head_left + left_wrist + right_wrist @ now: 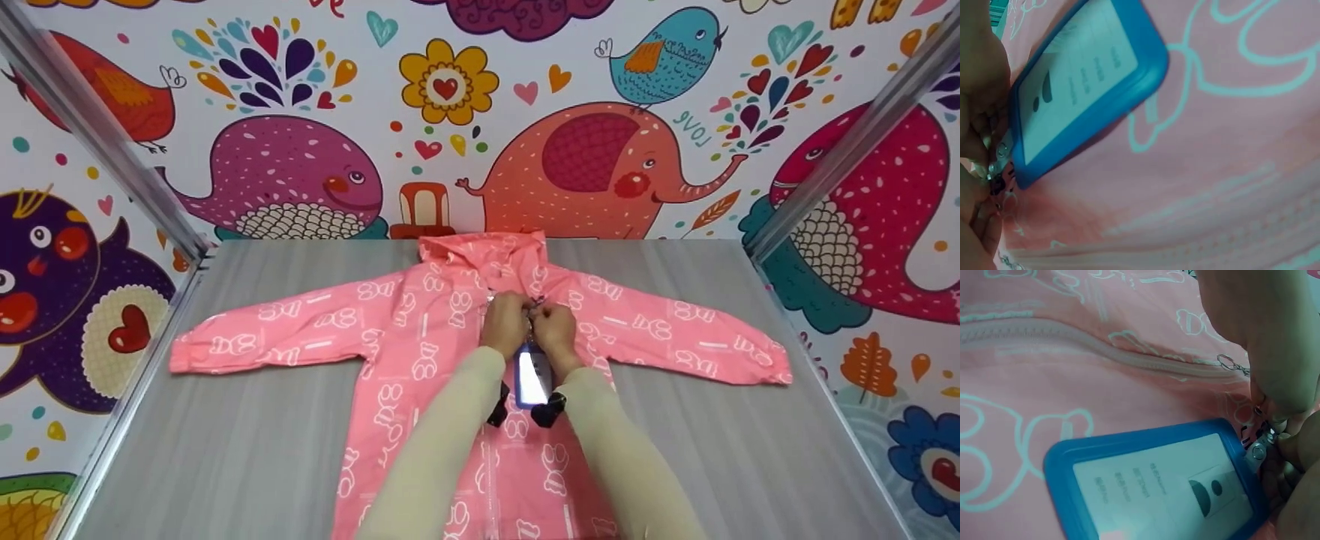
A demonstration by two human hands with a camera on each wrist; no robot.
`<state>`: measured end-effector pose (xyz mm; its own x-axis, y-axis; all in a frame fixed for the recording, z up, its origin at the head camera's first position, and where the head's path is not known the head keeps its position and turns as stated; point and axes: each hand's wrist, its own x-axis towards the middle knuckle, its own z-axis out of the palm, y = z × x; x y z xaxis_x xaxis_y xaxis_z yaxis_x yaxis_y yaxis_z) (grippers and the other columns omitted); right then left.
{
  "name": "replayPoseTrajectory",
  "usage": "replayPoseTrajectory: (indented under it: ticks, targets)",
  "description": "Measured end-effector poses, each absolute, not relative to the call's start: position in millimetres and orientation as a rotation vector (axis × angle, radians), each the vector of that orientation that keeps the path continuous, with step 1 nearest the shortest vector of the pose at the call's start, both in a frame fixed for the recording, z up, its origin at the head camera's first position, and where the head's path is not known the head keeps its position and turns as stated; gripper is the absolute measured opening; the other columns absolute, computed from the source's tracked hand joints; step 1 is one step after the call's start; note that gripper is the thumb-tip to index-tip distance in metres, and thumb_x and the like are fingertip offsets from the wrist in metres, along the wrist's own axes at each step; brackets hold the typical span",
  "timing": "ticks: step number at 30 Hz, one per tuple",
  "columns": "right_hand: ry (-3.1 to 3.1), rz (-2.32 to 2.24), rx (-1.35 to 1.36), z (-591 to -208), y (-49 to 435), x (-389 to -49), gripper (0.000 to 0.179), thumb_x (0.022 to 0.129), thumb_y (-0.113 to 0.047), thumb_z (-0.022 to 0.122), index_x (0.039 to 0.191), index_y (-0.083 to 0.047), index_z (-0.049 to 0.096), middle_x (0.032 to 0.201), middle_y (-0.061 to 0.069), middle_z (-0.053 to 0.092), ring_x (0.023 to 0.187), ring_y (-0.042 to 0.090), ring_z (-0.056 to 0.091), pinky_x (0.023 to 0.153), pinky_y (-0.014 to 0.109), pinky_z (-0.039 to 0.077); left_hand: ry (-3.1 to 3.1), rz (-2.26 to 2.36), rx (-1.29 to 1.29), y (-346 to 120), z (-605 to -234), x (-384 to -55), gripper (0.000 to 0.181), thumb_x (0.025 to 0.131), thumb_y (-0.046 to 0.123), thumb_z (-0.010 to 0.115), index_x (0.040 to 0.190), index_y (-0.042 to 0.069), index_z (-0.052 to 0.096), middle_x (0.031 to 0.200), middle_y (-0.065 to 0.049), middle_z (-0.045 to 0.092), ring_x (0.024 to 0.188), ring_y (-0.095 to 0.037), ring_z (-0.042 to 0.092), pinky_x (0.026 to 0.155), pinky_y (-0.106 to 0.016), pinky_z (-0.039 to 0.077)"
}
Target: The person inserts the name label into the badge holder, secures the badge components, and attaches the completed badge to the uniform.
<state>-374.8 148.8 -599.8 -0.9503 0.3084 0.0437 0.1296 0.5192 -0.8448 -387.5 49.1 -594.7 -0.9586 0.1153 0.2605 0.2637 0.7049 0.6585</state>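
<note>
A pink hooded jacket (431, 360) with white line prints lies spread, front up, hood at the far end. On its chest, right of the zipper (1129, 360), lies a blue-framed badge holder (1058, 478) with a white card in it. The right hand (555, 330) pinches the small metal clip (1271, 434) at the holder's top. The left hand (506, 322) meets it there, fingertips pinching at the same clip. A small dark-marked pink bit (1002, 181) shows between the hands. Fingers hide much of the clip and the fabric under it.
The jacket's sleeves (277, 322) stretch to both sides over a grey table (225, 450). Metal frame posts (847, 135) stand at the left and right. Behind the table is a wall (517, 60) printed with cartoon animals. A ring zipper pull (1226, 361) lies near the left hand.
</note>
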Motion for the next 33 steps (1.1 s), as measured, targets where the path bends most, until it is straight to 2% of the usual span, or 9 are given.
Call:
replayPoseTrajectory:
  ticks: [3,8,16,21,24,28,33]
  targets:
    - [-2.587,1.431,-0.376,-599.2,152.5,-375.7,0.015,0.084,-0.003,0.063,0.071,0.003,0.067,0.064,0.003,0.059,0.064,0.018,0.053,0.056,0.024,0.041,-2.733,-1.074,-0.282,52.1,-594.0,-387.0,0.022,0.083,-0.003,0.062,0.085,0.010,0.080,0.083,-0.007,0.075,0.082,-0.027,0.071,0.077,-0.041,0.057]
    - [-2.621,1.488,-0.344,-601.0,157.1,-378.6,0.019,0.085,-0.003,0.061,0.066,-0.001,0.061,0.059,-0.005,0.050,0.060,0.011,0.047,0.055,0.021,0.039,-2.727,-0.987,-0.311,47.3,-593.6,-384.7,0.017,0.085,0.001,0.064,0.091,0.009,0.078,0.086,-0.009,0.075,0.084,-0.029,0.071,0.077,-0.044,0.057]
    - [-2.561,1.751,-0.427,-598.8,159.2,-378.5,0.017,0.087,0.001,0.058,0.071,0.002,0.063,0.058,-0.005,0.051,0.054,0.007,0.048,0.051,0.018,0.041,-2.692,-1.143,-0.234,36.8,-596.6,-381.6,0.026,0.090,0.005,0.061,0.115,0.005,0.067,0.100,-0.012,0.076,0.089,-0.030,0.072,0.080,-0.043,0.057]
    - [-2.538,1.792,-0.499,-597.2,159.4,-377.4,0.018,0.087,-0.001,0.061,0.070,0.001,0.063,0.057,-0.006,0.051,0.051,0.007,0.047,0.049,0.018,0.040,-2.622,-1.289,-0.272,31.6,-602.8,-383.8,0.029,0.088,0.000,0.056,0.117,0.001,0.064,0.094,-0.015,0.075,0.083,-0.029,0.072,0.080,-0.043,0.057]
    - [-2.557,1.740,-0.496,-598.7,159.4,-378.5,0.015,0.086,-0.002,0.063,0.073,0.002,0.067,0.057,-0.007,0.052,0.055,0.007,0.047,0.051,0.018,0.039,-2.614,-1.412,-0.314,30.5,-603.4,-384.3,0.033,0.086,-0.006,0.055,0.118,0.000,0.062,0.092,-0.015,0.075,0.086,-0.028,0.072,0.081,-0.041,0.057]
    - [-2.561,1.715,-0.487,-600.0,158.3,-379.6,0.013,0.086,-0.003,0.064,0.077,0.003,0.070,0.059,-0.007,0.056,0.059,0.008,0.048,0.054,0.018,0.040,-2.648,-1.516,-0.332,31.7,-602.1,-382.7,0.038,0.084,-0.009,0.057,0.121,0.000,0.060,0.098,-0.015,0.074,0.091,-0.027,0.070,0.083,-0.039,0.056]
    - [-2.564,1.675,-0.478,-603.5,157.2,-380.3,0.013,0.086,-0.004,0.066,0.078,0.005,0.071,0.065,-0.001,0.062,0.063,0.008,0.050,0.057,0.018,0.041,-2.691,-1.399,-0.351,34.0,-600.0,-379.6,0.035,0.085,-0.004,0.063,0.119,0.001,0.062,0.098,-0.013,0.073,0.092,-0.027,0.069,0.086,-0.040,0.055]
